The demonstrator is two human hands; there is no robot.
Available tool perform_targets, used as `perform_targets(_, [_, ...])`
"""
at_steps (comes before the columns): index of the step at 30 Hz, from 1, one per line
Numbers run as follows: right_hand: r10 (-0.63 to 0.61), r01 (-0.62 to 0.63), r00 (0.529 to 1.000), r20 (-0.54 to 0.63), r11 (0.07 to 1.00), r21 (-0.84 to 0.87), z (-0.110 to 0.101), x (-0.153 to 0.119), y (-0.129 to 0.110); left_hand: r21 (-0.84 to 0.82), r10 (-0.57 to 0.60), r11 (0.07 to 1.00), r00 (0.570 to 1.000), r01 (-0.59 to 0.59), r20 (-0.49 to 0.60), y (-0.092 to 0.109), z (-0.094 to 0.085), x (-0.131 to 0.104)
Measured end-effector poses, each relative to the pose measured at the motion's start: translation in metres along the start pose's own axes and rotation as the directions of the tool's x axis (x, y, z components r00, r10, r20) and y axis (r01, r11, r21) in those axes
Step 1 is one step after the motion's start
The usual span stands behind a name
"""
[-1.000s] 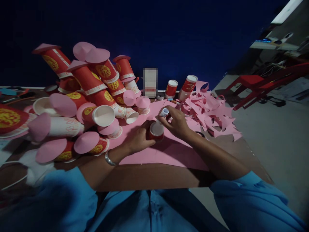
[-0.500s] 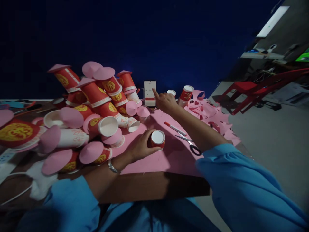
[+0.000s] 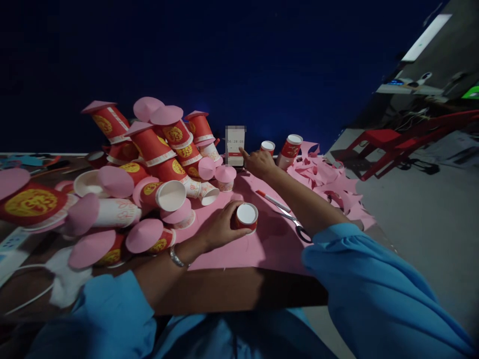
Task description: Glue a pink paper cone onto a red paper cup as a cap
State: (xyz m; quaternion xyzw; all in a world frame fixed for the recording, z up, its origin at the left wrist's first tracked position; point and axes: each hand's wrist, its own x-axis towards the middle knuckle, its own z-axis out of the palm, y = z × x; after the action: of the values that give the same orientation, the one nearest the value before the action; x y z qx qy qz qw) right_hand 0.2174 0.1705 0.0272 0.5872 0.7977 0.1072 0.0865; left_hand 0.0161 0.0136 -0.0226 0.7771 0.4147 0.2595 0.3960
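My left hand wraps its thumb and fingers round a red paper cup, which is upside down with its white base up, over a sheet of pink paper. My right hand reaches to the back of the table, holding nothing, with the index finger stretched out and the other fingers curled. That fingertip is at the lower part of a phone standing upright and showing a timer. Scissors and a red-capped white marker lie under my right forearm.
Many red and white paper cups with pink cone tops crowd the left side. At the back right stand a red cup and a taller red cup stack, beside pink paper scraps. A red chair stands beyond.
My right index finger has moved down the phone's screen. The view has shifted slightly. My left hand stays round the cup.
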Motion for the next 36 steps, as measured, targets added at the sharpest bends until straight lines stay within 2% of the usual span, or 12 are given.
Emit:
perform_targets(7, [0.013, -0.013, 0.998, -0.056, 1.000, 0.003, 0.001, 0.005, 0.003, -0.019, 0.021, 1.000, 1.000, -0.021, -0.017, 0.000, 0.001, 0.000])
perform_targets(19, [-0.037, 0.036, 0.999, 0.007, 0.999, 0.037, -0.004, -0.012, -0.003, -0.013, 0.011, 1.000, 1.000, -0.011, -0.004, -0.001, 0.000, 0.001])
perform_targets(25, [0.057, -0.043, 0.990, -0.127, 0.993, 0.112, -0.019, -0.040, -0.002, -0.007, 0.006, 1.000, 1.000, -0.006, -0.013, 0.000, 0.000, -0.001])
perform_targets(28, [0.148, -0.103, 0.964, -0.220, 0.973, 0.205, -0.024, -0.063, 0.002, 0.014, -0.001, 1.000, 1.000, 0.001, -0.007, 0.001, -0.002, -0.003])
perform_targets(29, [0.225, -0.107, 0.926, -0.304, 0.927, 0.360, -0.025, -0.071, 0.004, 0.025, -0.012, 1.000, 1.000, 0.012, -0.005, 0.001, -0.002, -0.004])
perform_targets(30, [0.289, -0.054, 0.884, -0.368, 0.844, 0.533, -0.025, -0.080, 0.006, 0.038, -0.023, 0.999, 1.000, 0.023, -0.005, 0.002, -0.003, -0.005])
perform_targets(32, [0.387, 0.135, 0.830, -0.402, 0.559, 0.818, -0.025, -0.097, 0.008, 0.062, -0.028, 0.998, 1.000, 0.028, -0.005, 0.003, -0.004, -0.006])
perform_targets(34, [0.401, 0.275, 0.837, -0.372, 0.279, 0.920, -0.024, -0.112, 0.007, 0.069, -0.020, 0.997, 1.000, 0.020, 0.006, 0.004, -0.003, -0.006])
perform_targets(36, [0.374, 0.313, 0.868, -0.326, 0.096, 0.945, -0.022, -0.125, 0.002, 0.058, -0.010, 0.998, 1.000, 0.009, 0.010, 0.006, -0.001, -0.005])
